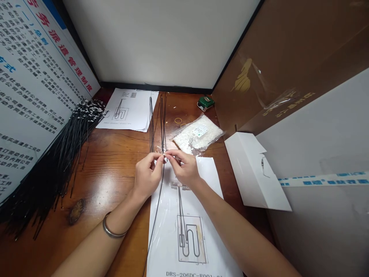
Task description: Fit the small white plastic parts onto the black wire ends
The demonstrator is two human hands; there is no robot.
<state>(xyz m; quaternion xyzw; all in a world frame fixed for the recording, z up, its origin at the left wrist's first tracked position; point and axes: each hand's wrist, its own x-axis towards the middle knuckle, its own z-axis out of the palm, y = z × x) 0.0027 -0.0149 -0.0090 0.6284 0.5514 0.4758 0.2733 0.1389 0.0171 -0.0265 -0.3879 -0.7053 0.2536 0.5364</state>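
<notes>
My left hand (147, 174) and my right hand (185, 168) meet over the top edge of a printed drawing sheet (165, 234). Thumb and forefinger of each are pinched together at the upper end of a thin black wire (157, 209), which trails down across the paper toward me. Whatever tiny piece may sit between the fingertips is hidden. Just beyond the hands, several more black wires (163, 123) lie lengthwise on the table. A clear plastic bag of small white pieces (207, 129) rests behind my right hand, some pieces at its open end.
At the left, a large bundle of black wires (62, 165) with white ends leans by a printed board (37, 77). More drawing sheets (127, 109) lie at the back. A green tape measure (205, 102), rubber bands (178, 120) and a folded white card box (256, 173) are toward the right.
</notes>
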